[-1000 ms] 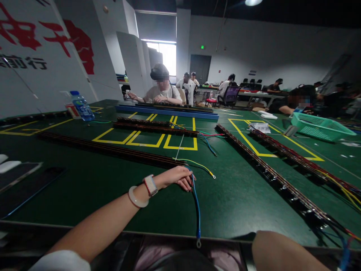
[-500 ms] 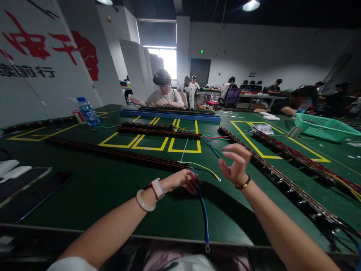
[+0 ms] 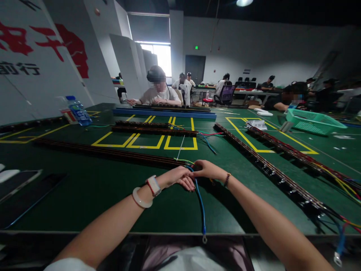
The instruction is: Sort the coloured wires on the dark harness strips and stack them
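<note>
My left hand [image 3: 178, 177] rests on the green table [image 3: 84, 188] with its fingers curled over the end of a long dark strip [image 3: 113, 153], where a blue wire [image 3: 200, 203] comes out. That blue wire runs toward me and ends in a ring terminal at the table's front edge. My right hand [image 3: 207, 170] lies beside the left, fingers closed down over the same strip end and over a yellow-green wire [image 3: 186, 161]. What its fingers grip is hidden.
More long strips with coloured wires lie at the right [image 3: 270, 173] and in the yellow-marked boxes [image 3: 152, 130]. A water bottle [image 3: 77, 111] stands far left, a green basket [image 3: 310, 122] far right. Dark flat slabs [image 3: 25, 188] lie near left. Other people sit at tables behind.
My right hand has come up from below the table, hovered open above the wires, and has now dropped onto the strip end next to my left hand.
</note>
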Available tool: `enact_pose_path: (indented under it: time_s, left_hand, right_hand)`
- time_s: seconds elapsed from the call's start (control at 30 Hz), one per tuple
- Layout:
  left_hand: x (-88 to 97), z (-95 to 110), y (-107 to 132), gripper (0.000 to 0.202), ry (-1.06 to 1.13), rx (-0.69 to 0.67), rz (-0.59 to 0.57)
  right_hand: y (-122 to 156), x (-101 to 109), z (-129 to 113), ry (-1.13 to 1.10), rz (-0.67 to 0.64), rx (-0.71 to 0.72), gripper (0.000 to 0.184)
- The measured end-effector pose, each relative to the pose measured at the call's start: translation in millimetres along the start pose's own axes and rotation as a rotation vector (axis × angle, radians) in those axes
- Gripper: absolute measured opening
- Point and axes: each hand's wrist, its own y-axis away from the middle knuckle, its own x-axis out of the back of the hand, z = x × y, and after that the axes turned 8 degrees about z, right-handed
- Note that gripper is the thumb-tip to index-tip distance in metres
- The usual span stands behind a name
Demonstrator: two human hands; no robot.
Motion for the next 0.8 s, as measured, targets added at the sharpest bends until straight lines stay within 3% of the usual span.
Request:
enact_pose_path:
  time_s: [0.37, 0.47, 0.63, 0.7, 0.8]
  left_hand:
    - [-4.6, -2.8, -3.2, 0.024, 0.487, 0.022, 0.033]
    - [-7.7, -5.0, -4.5, 0.025, 0.563, 0.017, 0.035]
    - [-9.7, -6.7, -4.6, 0.023, 0.603, 0.008, 0.070]
    - [-9.7, -6.8, -4.8, 0.022, 0.613, 0.007, 0.082]
    - [-9.6, -6.4, -5.2, 0.020, 0.618, 0.017, 0.085]
  right_hand:
    - [10.3, -12.0, -1.7, 0.234, 0.301, 0.166, 0.018]
    - [8.0, -16.9, 2.5, 0.087, 0.323, 0.097, 0.019]
    - [-2.4, -20.6, 11.1, -0.331, 0.192, -0.127, 0.022]
    - [-3.7, -19.8, 11.0, -0.385, 0.162, -0.147, 0.020]
    - [-0.7, -18.4, 7.0, -0.265, 0.264, -0.063, 0.016]
